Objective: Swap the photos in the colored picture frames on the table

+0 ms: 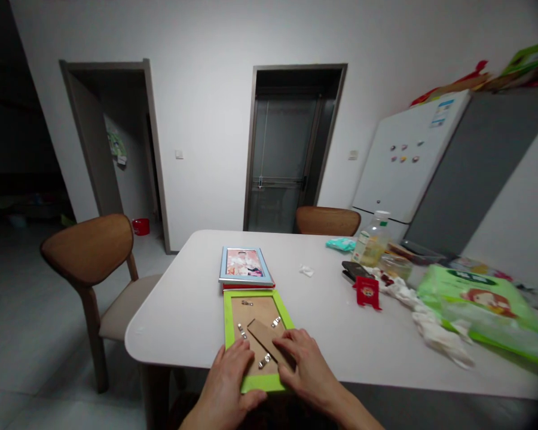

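A green picture frame (230,304) lies face down at the near edge of the white table, its brown backing board (237,301) facing up. Metal turn clips (264,361) sit around the board, and a small hanger (247,303) is near its far end. My left hand (231,373) grips the frame's near left corner, fingertips on the board beside a clip and thumb along the near edge. The fingers of my right hand (307,364) are closed on the brown stand leg (262,335), which slants across the board. Part of the leg is hidden under that hand.
Beyond the frame lies a stack of frames, a blue picture frame (224,266) on top. Crumpled tissue (306,270), a red stand (367,291), a black object (355,270), a bottle (371,242) and a green package (479,292) are rightward. Chairs (89,248) flank the table.
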A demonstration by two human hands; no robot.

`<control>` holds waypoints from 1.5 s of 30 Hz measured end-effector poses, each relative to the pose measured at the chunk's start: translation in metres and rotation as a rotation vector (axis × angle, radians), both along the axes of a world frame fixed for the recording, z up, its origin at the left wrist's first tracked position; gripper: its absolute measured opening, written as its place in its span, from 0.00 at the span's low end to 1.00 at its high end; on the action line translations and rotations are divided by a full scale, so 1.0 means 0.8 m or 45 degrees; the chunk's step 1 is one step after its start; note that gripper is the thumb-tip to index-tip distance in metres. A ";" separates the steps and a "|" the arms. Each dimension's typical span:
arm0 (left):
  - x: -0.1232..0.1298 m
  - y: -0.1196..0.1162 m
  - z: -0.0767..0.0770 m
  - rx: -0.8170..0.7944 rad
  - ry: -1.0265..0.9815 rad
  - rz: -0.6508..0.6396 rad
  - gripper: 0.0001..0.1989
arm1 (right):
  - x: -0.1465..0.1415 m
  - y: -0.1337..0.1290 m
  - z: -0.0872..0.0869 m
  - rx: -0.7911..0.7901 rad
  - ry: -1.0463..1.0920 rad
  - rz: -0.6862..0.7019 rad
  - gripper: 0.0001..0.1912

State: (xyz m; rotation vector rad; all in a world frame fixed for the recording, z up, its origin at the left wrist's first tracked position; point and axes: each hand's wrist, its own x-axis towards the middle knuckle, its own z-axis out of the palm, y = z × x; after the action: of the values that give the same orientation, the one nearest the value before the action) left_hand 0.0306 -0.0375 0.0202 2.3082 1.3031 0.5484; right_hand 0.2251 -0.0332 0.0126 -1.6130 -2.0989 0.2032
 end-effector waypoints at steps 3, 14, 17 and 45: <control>-0.003 -0.004 -0.007 0.058 -0.035 -0.018 0.21 | 0.006 0.003 0.002 0.008 -0.029 0.016 0.16; -0.003 -0.002 -0.009 0.121 -0.017 0.014 0.20 | 0.008 0.046 0.003 -0.013 -0.206 -0.166 0.15; -0.002 -0.003 -0.009 0.118 -0.018 0.036 0.21 | 0.009 0.044 0.002 -0.008 -0.151 -0.128 0.15; -0.006 0.001 -0.019 0.075 -0.033 0.028 0.29 | -0.013 -0.010 0.018 0.105 -0.046 0.418 0.14</control>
State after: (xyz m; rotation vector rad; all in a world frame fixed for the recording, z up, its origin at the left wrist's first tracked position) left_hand 0.0259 -0.0371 0.0049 2.3286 1.3180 0.6303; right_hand 0.2149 -0.0410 0.0270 -1.2268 -2.3588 0.1928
